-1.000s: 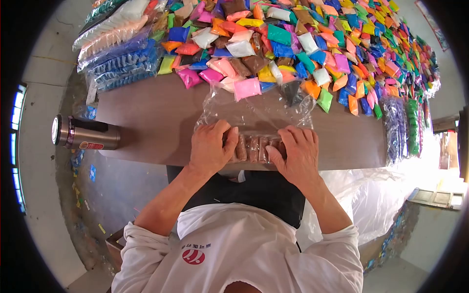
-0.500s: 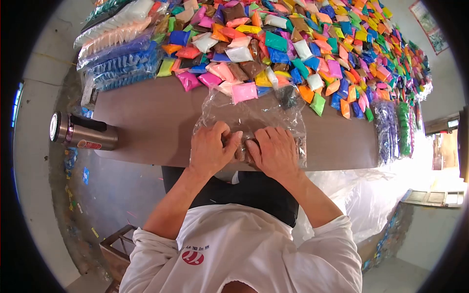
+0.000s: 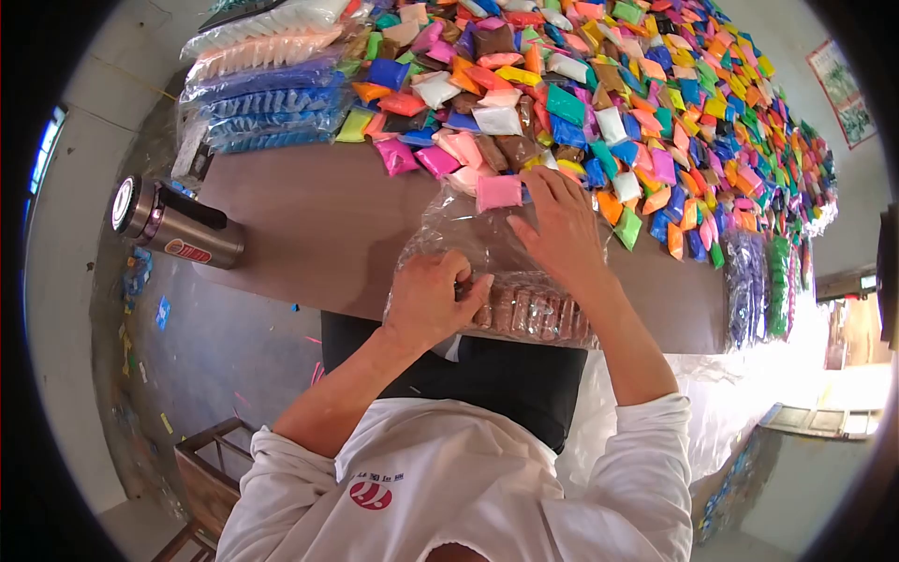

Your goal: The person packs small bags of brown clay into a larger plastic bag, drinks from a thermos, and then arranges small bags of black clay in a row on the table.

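A large clear plastic bag lies at the table's front edge, with a row of brown packets lined up inside its near end. My left hand is curled closed on the bag's left side, thumb beside the end of the brown row. Farther up, my right hand reaches over the bag's far right part, fingers stretched out and the thumb apart. Its fingertips are at the edge of the heap of small colourful packets. A pink packet sits just left of those fingertips, by the bag's far end.
A steel thermos lies at the table's left end. Bags of blue packets are stacked at the back left. Purple and green filled bags stand at the right edge. A wooden stool is on the floor at left.
My right hand has moved from the near end of the bag up to its far end, its fingers stretching out. The brown row is now uncovered. My left hand stays on the bag.
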